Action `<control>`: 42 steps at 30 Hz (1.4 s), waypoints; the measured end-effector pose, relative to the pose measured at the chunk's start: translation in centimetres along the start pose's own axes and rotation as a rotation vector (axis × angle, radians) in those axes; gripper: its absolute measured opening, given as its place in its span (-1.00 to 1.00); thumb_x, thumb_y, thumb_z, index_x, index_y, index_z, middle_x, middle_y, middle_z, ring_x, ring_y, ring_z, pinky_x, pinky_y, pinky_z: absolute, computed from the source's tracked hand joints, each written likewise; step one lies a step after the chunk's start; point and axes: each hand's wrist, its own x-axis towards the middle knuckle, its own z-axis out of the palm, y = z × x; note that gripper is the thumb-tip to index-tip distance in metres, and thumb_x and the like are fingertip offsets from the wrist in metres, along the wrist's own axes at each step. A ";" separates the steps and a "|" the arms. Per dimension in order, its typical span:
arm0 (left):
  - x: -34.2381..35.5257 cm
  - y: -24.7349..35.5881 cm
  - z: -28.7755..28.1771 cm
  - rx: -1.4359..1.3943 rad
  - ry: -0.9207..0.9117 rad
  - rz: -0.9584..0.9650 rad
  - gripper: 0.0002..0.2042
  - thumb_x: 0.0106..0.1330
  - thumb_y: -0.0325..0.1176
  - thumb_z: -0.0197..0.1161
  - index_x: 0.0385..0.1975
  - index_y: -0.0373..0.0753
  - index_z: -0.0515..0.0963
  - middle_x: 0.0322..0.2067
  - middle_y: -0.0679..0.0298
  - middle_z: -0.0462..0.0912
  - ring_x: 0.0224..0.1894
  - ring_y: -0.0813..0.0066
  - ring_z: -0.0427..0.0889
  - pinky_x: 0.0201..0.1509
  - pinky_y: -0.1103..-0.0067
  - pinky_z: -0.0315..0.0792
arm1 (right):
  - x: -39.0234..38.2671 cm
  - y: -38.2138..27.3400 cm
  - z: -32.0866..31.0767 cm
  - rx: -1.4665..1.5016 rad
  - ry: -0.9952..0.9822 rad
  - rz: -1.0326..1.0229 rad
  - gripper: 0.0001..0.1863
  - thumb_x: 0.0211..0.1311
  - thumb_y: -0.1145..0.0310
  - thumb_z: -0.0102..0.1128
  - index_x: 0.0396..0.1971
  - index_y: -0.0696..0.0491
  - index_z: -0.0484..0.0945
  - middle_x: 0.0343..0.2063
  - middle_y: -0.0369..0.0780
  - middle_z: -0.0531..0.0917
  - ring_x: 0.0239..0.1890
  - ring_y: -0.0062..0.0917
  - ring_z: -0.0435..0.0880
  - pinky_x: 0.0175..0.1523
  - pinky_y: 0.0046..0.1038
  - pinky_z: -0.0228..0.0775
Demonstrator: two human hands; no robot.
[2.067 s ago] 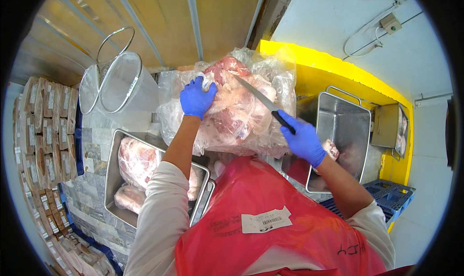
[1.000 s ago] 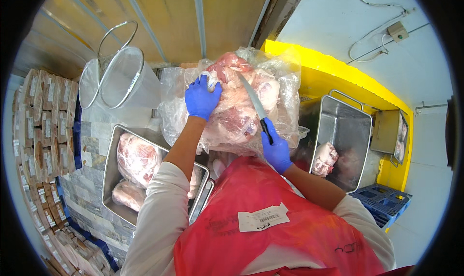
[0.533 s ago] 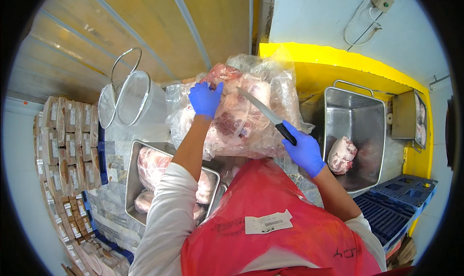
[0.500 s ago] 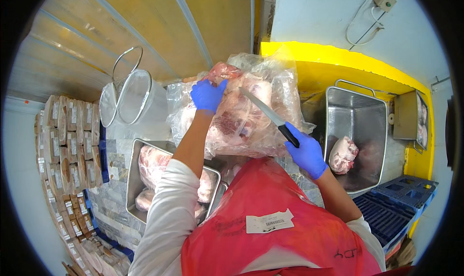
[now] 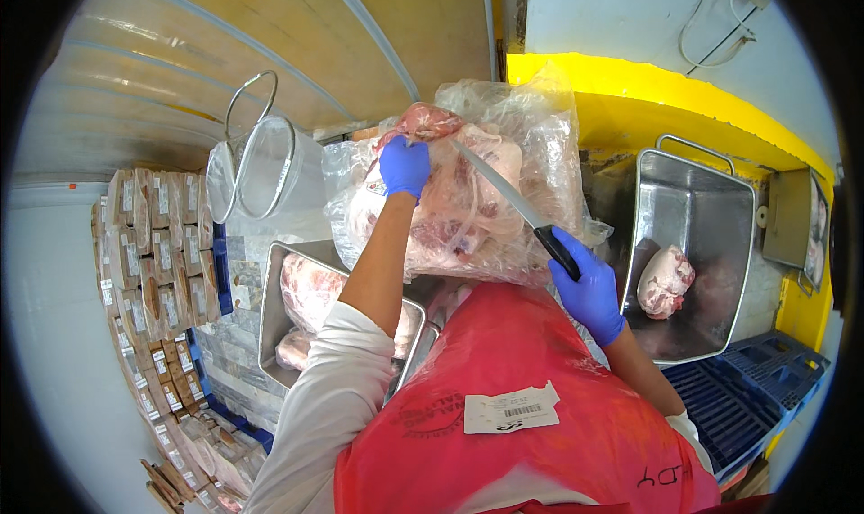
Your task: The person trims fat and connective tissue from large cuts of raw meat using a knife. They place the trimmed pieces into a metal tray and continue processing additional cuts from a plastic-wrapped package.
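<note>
Several pieces of raw meat point(image 5: 463, 199) lie on clear plastic film point(image 5: 551, 167) in front of me. My left hand point(image 5: 406, 166), in a blue glove, is closed on the near edge of a dark red piece of meat point(image 5: 427, 121) at the far side of the pile. In my blue-gloved right hand point(image 5: 587, 284) is the black handle of a long knife point(image 5: 508, 193). Its blade slants up and to the left over the meat, the tip close to the red piece. My left fingertips are partly hidden.
A steel tub point(image 5: 740, 244) at right holds one piece of meat point(image 5: 666, 283); a blue plastic pallet point(image 5: 720, 406) is below it. Another steel bin point(image 5: 266, 334) with meat stands at left. A clear bag hangs on a wire hoop point(image 5: 290, 167) near stacked cartons point(image 5: 153, 235).
My left hand has closed more tightly at the red meat. The knife stays in my right hand, its tip near the same piece. The whole view has shifted slightly.
</note>
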 end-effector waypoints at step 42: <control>-6.8 2.8 1.3 0.192 -0.019 0.273 -0.66 0.31 -0.09 0.14 -0.37 -0.30 0.60 -0.43 -0.07 0.70 -0.33 -0.02 0.73 -0.20 0.15 0.56 | 1.5 -7.4 -2.1 -0.619 -0.163 -0.013 -0.55 0.26 0.24 0.20 0.16 -0.04 0.53 -0.36 0.01 0.67 -0.32 -0.04 0.68 -0.20 -0.10 0.53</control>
